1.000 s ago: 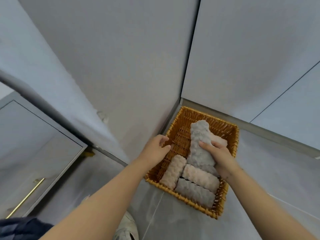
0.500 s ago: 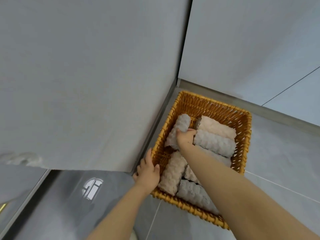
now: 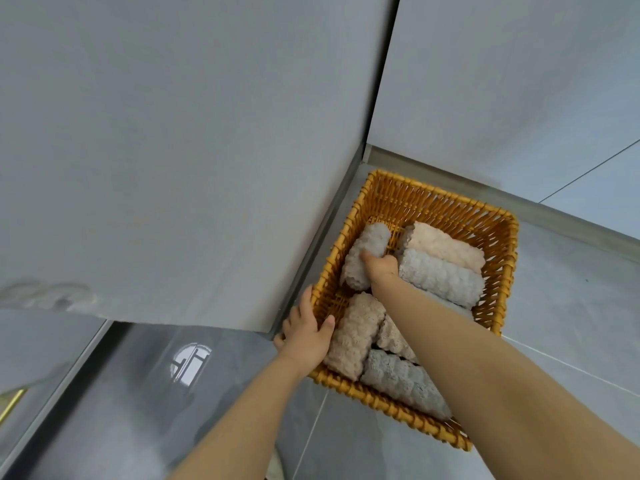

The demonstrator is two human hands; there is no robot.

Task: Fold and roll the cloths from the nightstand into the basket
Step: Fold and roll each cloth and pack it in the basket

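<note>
An orange wicker basket (image 3: pixel 446 207) sits on the grey floor in a wall corner. Several rolled fluffy cloths lie inside, grey and peach. My right hand (image 3: pixel 379 268) reaches into the basket and grips a grey rolled cloth (image 3: pixel 367 251) lying along the left wall. My left hand (image 3: pixel 306 332) grips the basket's left rim, thumb inside, fingers outside. To the right of the gripped roll lie a peach roll (image 3: pixel 446 245) and a grey roll (image 3: pixel 440 277). A peach roll (image 3: pixel 353 332) and a grey roll (image 3: pixel 401 384) fill the near end.
Grey wall panels rise on the left (image 3: pixel 173 150) and behind the basket (image 3: pixel 502 81). Glossy grey floor tiles (image 3: pixel 571 306) spread to the right and below. A grey furniture edge with a gold handle (image 3: pixel 10 405) shows at lower left.
My right hand brought the grey roll down from upright in the basket's middle and laid it along the left wall. My left hand slid toward me along the rim.
</note>
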